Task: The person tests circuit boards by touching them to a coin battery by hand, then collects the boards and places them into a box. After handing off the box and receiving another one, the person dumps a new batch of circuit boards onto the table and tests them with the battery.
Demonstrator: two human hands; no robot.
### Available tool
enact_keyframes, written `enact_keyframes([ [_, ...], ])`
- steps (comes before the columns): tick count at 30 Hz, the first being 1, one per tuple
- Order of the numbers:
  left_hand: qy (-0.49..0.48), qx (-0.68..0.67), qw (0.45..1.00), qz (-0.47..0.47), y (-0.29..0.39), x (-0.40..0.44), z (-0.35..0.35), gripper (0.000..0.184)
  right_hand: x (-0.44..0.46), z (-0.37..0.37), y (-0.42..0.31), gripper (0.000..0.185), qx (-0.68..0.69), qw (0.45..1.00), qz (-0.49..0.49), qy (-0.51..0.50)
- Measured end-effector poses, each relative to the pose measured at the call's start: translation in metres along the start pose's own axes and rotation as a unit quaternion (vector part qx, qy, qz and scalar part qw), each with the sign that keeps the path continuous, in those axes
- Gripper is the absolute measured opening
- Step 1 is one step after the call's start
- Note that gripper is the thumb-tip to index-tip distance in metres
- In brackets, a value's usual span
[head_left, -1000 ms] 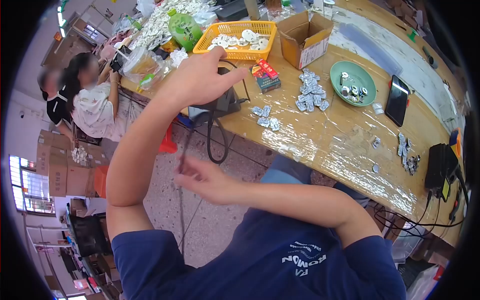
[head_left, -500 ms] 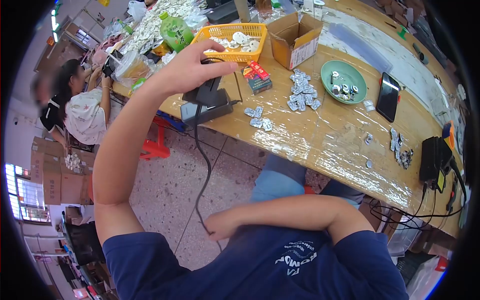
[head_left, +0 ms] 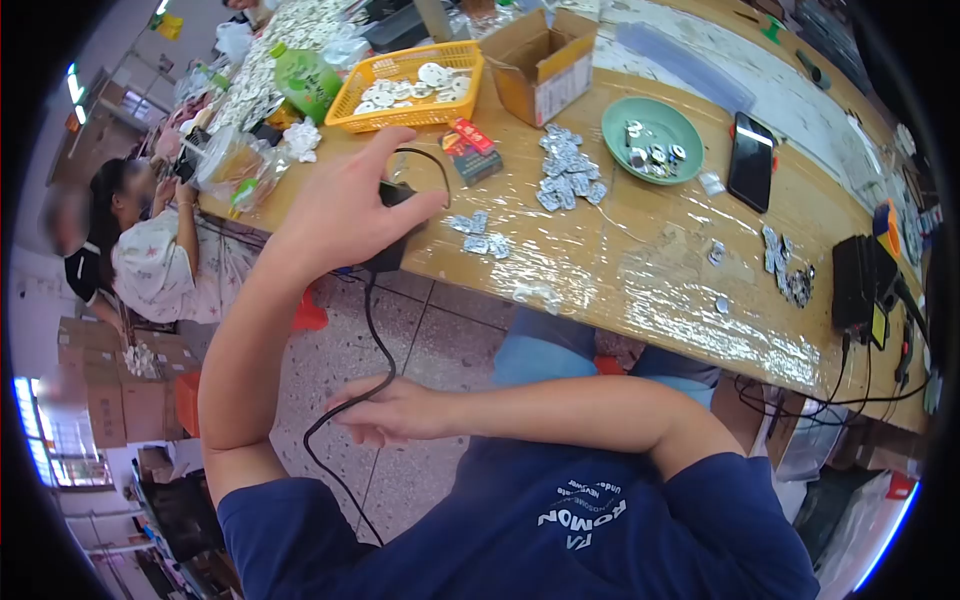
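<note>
My left hand (head_left: pixel 340 210) is over the near left edge of the table, with its thumb and fingers around a black device (head_left: pixel 388 252) that it partly hides. A black cable (head_left: pixel 378 335) hangs from the device in a bend over the floor. Lower down, in front of my body, is my right hand (head_left: pixel 390 410), its fingers loosely apart, and the cable crosses over them. Near my left hand lie a small red and dark box (head_left: pixel 474 160) and a few silver packets (head_left: pixel 482 235).
A yellow basket (head_left: pixel 400 117) of white discs, a green bottle (head_left: pixel 306 82) and a carton (head_left: pixel 565 85) stand behind. Rightward are piled silver packets (head_left: pixel 568 172), a green bowl (head_left: pixel 690 168), a phone (head_left: pixel 751 163) and a black device (head_left: pixel 853 285). Two people (head_left: pixel 165 260) are at left.
My right hand has moved left and up from its lower position on the cable, and its fingers have opened. The cable now bends further left. The view has shifted, with table items appearing further left.
</note>
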State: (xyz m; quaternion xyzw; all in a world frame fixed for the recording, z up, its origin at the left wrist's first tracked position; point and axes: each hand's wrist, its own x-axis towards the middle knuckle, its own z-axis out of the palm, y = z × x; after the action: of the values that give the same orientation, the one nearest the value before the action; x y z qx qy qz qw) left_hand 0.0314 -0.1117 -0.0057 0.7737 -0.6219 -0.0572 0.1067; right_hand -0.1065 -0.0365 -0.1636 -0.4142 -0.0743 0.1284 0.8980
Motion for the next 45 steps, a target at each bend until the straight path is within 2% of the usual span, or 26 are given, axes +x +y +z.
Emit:
enact_keyframes([
  [4, 0.011, 0.061, 0.998, 0.010, 0.002, -0.002, -0.007, 0.075, -0.012, 0.007, 0.004, 0.053, 0.057, 0.991, -0.105, -0.055],
  [6, -0.002, 0.047, 0.999, 0.004, -0.003, -0.005, -0.008, 0.075, -0.024, 0.003, 0.001, 0.043, 0.285, 0.957, 0.007, -0.051],
  [7, -0.006, 0.035, 0.999, -0.010, -0.006, -0.006, -0.008, 0.075, -0.023, 0.000, 0.000, 0.043, 0.291, 0.956, 0.000, -0.046],
  [9, -0.004, 0.031, 0.999, 0.003, -0.014, -0.006, -0.001, 0.074, -0.015, -0.004, 0.000, 0.044, 0.119, 0.988, 0.071, 0.067],
  [10, 0.003, 0.025, 1.000, 0.008, -0.015, -0.006, 0.000, 0.074, -0.012, -0.003, 0.004, 0.044, 0.123, 0.988, 0.065, 0.070],
  [11, 0.009, 0.019, 1.000, 0.012, -0.018, -0.005, -0.001, 0.073, -0.008, -0.002, 0.012, 0.041, 0.028, 0.996, 0.053, 0.064],
  [12, -0.020, -0.059, 0.998, 0.002, -0.028, -0.002, -0.002, 0.074, -0.003, -0.003, 0.020, 0.040, -0.068, 0.995, 0.043, 0.058],
  [13, -0.023, -0.058, 0.998, 0.004, -0.030, 0.000, -0.007, 0.074, 0.008, -0.013, 0.031, 0.040, -0.065, 0.995, 0.040, 0.060],
  [14, -0.084, -0.108, 0.991, -0.001, -0.029, 0.001, -0.014, 0.074, 0.022, -0.026, 0.046, 0.034, -0.324, 0.943, -0.054, 0.044],
  [15, -0.144, -0.156, 0.977, -0.006, -0.028, 0.002, -0.018, 0.075, 0.023, -0.027, 0.040, 0.027, -0.558, 0.817, -0.143, 0.024],
  [16, -0.159, -0.181, 0.971, -0.010, -0.029, 0.003, -0.018, 0.074, 0.021, -0.030, 0.033, 0.027, -0.558, 0.817, -0.145, 0.026],
  [18, -0.185, -0.205, 0.961, -0.013, -0.028, 0.004, -0.017, 0.074, 0.018, -0.039, 0.013, 0.024, -0.693, 0.708, -0.110, 0.081],
  [19, -0.208, -0.230, 0.950, -0.017, -0.027, 0.006, -0.017, 0.073, 0.025, -0.043, 0.009, 0.024, -0.692, 0.708, -0.111, 0.084],
  [21, -0.233, -0.231, 0.944, -0.028, -0.021, 0.007, -0.016, 0.073, 0.039, -0.044, -0.005, 0.025, -0.757, 0.623, -0.170, 0.101],
  [23, -0.256, -0.233, 0.937, -0.039, -0.019, 0.007, -0.014, 0.073, 0.037, -0.033, -0.011, 0.027, -0.776, 0.602, -0.166, 0.084],
  [24, -0.222, -0.182, 0.958, -0.025, -0.021, 0.007, -0.012, 0.076, 0.036, -0.027, -0.014, 0.029, -0.795, 0.582, -0.162, 0.063],
  [28, -0.143, -0.051, 0.988, 0.019, -0.028, 0.009, -0.009, 0.086, 0.019, -0.031, -0.003, 0.033, -0.759, 0.604, -0.236, 0.063],
  [30, -0.125, 0.010, 0.992, 0.011, -0.022, 0.007, -0.008, 0.090, -0.002, -0.030, -0.005, 0.041, -0.739, 0.663, -0.114, 0.034],
  [31, -0.107, 0.070, 0.992, 0.005, -0.020, 0.006, -0.007, 0.094, -0.014, -0.028, -0.005, 0.041, -0.736, 0.666, -0.114, 0.035],
  [33, -0.078, 0.108, 0.991, 0.029, -0.024, 0.004, 0.002, 0.097, -0.041, -0.033, -0.005, 0.046, -0.736, 0.674, -0.044, 0.033],
  [35, -0.053, 0.142, 0.987, 0.056, -0.026, 0.006, 0.010, 0.099, -0.076, -0.042, 0.004, 0.046, -0.737, 0.671, -0.070, 0.052],
  [37, -0.071, 0.198, 0.975, 0.073, -0.026, 0.011, 0.016, 0.104, -0.119, -0.046, 0.005, 0.041, -0.712, 0.692, -0.063, 0.099],
  [40, -0.097, 0.163, 0.976, 0.105, -0.033, 0.019, 0.026, 0.104, -0.189, -0.041, -0.006, 0.036, -0.685, 0.704, -0.054, 0.178],
  [41, -0.105, 0.150, 0.976, 0.117, -0.033, 0.022, 0.030, 0.104, -0.212, -0.037, -0.010, 0.033, -0.691, 0.687, -0.047, 0.221],
  [43, -0.137, 0.113, 0.984, 0.002, -0.035, 0.026, 0.035, 0.100, -0.253, -0.030, -0.005, 0.030, -0.691, 0.668, -0.020, 0.275],
  [45, -0.139, 0.094, 0.986, -0.003, -0.054, 0.028, 0.038, 0.101, -0.287, -0.020, 0.003, 0.027, -0.663, 0.623, -0.060, 0.411],
])
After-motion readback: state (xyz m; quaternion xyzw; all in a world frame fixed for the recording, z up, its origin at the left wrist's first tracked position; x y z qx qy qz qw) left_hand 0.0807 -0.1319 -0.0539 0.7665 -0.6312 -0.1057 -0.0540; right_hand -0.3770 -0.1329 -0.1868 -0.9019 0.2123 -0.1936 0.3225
